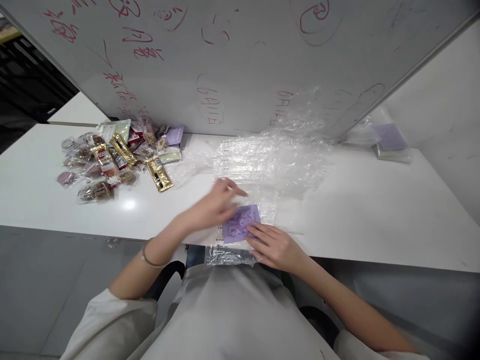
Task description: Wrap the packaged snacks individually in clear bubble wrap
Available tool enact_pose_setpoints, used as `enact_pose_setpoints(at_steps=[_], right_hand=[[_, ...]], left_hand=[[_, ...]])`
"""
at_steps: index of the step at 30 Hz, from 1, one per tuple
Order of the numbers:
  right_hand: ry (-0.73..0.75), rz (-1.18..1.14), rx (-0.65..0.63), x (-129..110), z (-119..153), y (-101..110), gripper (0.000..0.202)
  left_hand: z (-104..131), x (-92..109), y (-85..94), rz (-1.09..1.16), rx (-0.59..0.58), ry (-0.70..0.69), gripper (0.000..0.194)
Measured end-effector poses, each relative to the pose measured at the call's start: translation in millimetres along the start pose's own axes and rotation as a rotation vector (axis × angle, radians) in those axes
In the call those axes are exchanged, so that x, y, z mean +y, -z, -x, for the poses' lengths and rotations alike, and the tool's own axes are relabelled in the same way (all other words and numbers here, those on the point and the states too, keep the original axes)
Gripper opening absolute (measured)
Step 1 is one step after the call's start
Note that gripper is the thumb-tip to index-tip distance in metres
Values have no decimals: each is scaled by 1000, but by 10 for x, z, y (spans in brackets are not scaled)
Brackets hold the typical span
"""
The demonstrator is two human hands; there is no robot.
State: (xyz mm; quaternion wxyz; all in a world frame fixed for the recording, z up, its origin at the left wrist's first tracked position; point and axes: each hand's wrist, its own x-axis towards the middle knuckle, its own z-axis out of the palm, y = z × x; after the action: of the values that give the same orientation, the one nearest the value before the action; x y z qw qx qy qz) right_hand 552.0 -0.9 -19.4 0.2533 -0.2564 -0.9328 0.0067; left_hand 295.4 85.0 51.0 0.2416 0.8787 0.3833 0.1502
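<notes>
A flat purple packet (237, 231) with pale print lies on clear plastic film near the table's front edge. My right hand (275, 246) rests on the packet's right edge, fingers stretched out and lying flat. Just above the packet's upper left is my left hand (219, 201), slightly blurred, its index finger extended to the right and nothing visible in it. Clear air-cushion plastic wrap (247, 160) spreads behind both hands. Its near end hangs over the table edge toward my lap.
A pile of wrapped snacks, including a gold packet (159, 174), sits on the left of the white table (375, 210). A whiteboard (247, 65) with red writing stands along the back. More flat purple and clear packets (390, 137) lie at the back right.
</notes>
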Motion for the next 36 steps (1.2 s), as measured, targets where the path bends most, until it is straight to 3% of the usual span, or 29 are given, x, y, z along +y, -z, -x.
enact_pose_setpoints(at_steps=[2,5,8,11,15,18,22,26,29,36], right_hand=[[-20,-6,-4,-13,12,-10,23],[-53,-17,-21,-44,43,-26,25],[-63,-13,-13,-70,73,-31,29],[-72,-29,-33,-75,77,-8,32],[-89,-106,-51,-56,42,73,27],[-125,-208,-27,-35,11,145,20],[-212,-337,-5,-11,-23,208,14],[-210,-403,38,0,-56,240,11],[-238,-470,0,9,-79,262,12],[-509,-614,47,58,-226,177,17]], left_hand=[[-165,287,-293,10,-158,-113,36],[-218,405,-469,-34,-175,-136,52],[-52,288,-362,-69,-47,-121,62],[185,139,-283,-77,-18,-149,47],[362,34,-448,-120,-32,-137,48],[370,10,-528,-100,-48,-107,48],[325,-20,-464,-6,-111,-155,48],[270,-51,-452,45,-98,-200,53],[232,-60,-463,59,-101,-224,46],[161,-118,-464,97,-82,-204,42]])
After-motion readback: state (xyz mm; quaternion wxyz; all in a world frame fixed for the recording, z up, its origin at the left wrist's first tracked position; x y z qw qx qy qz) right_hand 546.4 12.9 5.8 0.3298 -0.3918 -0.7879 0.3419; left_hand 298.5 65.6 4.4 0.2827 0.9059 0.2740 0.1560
